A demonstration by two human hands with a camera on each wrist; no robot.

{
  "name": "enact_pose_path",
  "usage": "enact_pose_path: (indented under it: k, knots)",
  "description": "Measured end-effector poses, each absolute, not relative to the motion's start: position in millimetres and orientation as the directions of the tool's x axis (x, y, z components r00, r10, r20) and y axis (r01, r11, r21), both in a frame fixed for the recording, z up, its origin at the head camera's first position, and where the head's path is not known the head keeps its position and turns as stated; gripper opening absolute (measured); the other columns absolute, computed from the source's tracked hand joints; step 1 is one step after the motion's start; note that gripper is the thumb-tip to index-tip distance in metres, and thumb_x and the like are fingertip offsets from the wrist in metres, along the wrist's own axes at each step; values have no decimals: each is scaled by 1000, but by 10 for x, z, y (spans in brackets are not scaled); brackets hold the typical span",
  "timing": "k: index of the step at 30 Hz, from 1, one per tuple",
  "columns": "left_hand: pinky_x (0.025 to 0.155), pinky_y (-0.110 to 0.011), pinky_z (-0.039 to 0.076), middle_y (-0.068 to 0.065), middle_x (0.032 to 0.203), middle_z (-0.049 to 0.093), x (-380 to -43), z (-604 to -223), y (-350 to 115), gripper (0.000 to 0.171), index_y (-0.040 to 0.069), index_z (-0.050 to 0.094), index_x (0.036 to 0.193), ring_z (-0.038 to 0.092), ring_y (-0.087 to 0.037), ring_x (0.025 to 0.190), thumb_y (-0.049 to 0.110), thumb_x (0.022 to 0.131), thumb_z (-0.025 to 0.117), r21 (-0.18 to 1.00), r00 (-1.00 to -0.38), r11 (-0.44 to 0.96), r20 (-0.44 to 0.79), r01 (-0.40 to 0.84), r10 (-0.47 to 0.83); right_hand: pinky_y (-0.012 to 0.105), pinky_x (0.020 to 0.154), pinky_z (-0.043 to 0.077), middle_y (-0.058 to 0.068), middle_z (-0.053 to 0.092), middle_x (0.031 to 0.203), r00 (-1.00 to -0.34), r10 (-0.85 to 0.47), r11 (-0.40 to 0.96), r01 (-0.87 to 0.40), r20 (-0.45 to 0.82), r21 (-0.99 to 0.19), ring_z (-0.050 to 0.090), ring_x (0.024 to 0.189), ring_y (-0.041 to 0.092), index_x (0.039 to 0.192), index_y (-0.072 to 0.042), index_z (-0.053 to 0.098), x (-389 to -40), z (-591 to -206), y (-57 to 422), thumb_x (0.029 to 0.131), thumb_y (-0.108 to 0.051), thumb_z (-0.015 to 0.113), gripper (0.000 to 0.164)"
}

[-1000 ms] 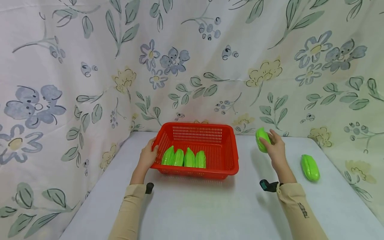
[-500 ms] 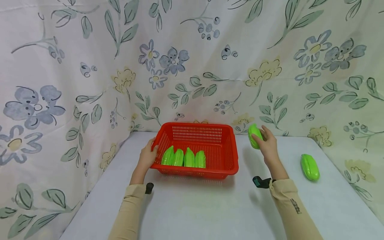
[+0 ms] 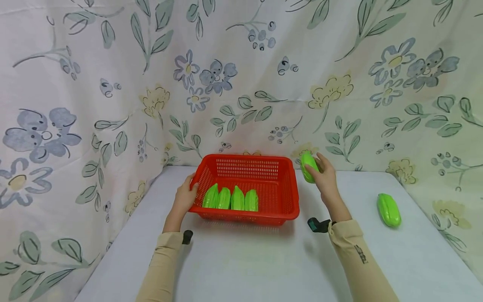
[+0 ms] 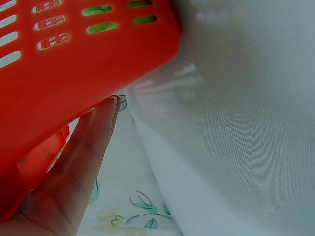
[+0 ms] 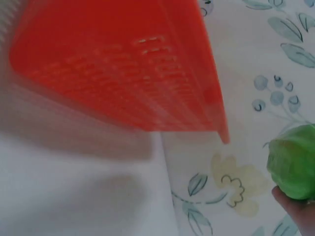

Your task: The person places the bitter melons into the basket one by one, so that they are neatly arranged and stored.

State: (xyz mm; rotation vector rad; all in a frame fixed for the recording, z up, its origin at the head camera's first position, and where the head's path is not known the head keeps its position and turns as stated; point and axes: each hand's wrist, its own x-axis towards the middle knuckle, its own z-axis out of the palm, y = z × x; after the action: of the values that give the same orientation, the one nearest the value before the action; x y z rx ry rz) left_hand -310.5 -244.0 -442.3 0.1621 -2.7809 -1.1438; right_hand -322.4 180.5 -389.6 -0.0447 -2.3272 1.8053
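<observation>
A red plastic basket [image 3: 241, 214] with slotted walls stands on the table. My left hand [image 3: 185, 197] grips its left rim, thumb over the edge; in the left wrist view the fingers [image 4: 93, 137] lie along the basket's outside. Several bright green, ribbed, elongated fruits [image 3: 237, 199] lie side by side in the basket's left half. Just off the basket's right rim, my right hand [image 3: 326, 179] holds another green fruit [image 3: 308, 167] upright above the table, between thumb and fingers. The right wrist view shows this fruit [image 5: 294, 162] at its right edge, most of the hand out of frame.
One more green fruit [image 3: 389, 210] lies on the white tabletop [image 3: 256, 264] at the right. Behind the table hangs a floral curtain [image 3: 260, 75], close to the basket's back. Both wrists carry small black devices, one beside the right cuff [image 3: 318, 225].
My right hand has moved left and slightly away from me, carrying the green fruit toward the basket's right rim. The left hand, the basket and the fruits in it have stayed put.
</observation>
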Motion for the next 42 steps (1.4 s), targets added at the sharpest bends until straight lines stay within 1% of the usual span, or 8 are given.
enact_pose_path:
  k: [6,13,19,25,29,33,38,42]
  knots:
    - [73,-41,50,-28,132,56,-3099,-4414,-2424,50,12,32,151,60,-30,88,23,104,43,690,-981,723,120,-27,-151,49,114,32,17,31,158,-985,103,245,-112,141,-963,33,144,34,156,-9,18,-3250,-3871,1672,98,-20,58,72]
    - [71,-40,49,-28,133,56,-3091,-4403,-2424,50,11,32,152,59,-29,87,23,104,43,694,-981,719,121,-24,-149,49,113,35,16,33,158,-988,71,243,-116,137,-963,35,143,33,156,-9,20,-3261,-3862,1504,98,-20,58,69]
    - [72,-39,50,-28,134,55,-3085,-4402,-2422,50,11,32,152,59,-30,90,23,104,42,694,-982,719,117,-25,-148,50,113,34,17,33,157,-989,26,246,-134,145,-960,34,144,33,156,-8,20,-3257,-3867,1374,98,-19,58,70]
    - [71,-38,49,-28,134,55,-3085,-4404,-2423,50,11,32,151,59,-29,89,22,104,42,693,-982,721,119,-25,-149,50,109,39,17,33,157,-991,-18,234,-132,131,-963,33,144,33,156,-8,20,-3261,-3869,1238,98,-19,58,70]
    - [70,-37,49,-28,134,56,-3089,-4405,-2426,50,11,32,151,59,-29,88,22,104,43,695,-982,718,121,-22,-147,50,107,41,18,33,157,-992,-35,229,-126,121,-965,36,142,34,156,-8,19,-3282,-3887,1161,98,-18,58,70]
    - [68,-36,49,-28,134,55,-3096,-4405,-2429,50,12,31,152,59,-29,86,23,104,42,700,-983,714,115,-24,-145,49,107,42,20,36,155,-990,-43,233,-142,136,-962,39,139,35,155,-6,22,-3296,-3914,1088,97,-17,60,70]
    - [69,-37,49,-27,135,55,-3103,-4405,-2434,51,13,31,152,60,-30,88,23,104,42,703,-984,711,99,-36,-148,50,107,41,23,39,151,-985,-71,266,-172,158,-949,41,137,37,153,-1,26,-3320,-3951,1006,96,-14,61,68]
    - [68,-36,50,-27,135,54,-3102,-4411,-2439,51,13,30,152,60,-30,89,23,104,42,705,-984,708,91,-43,-150,49,104,44,26,41,149,-984,-98,294,-172,149,-940,45,133,38,152,0,26,-3334,-3966,944,96,-14,61,68]
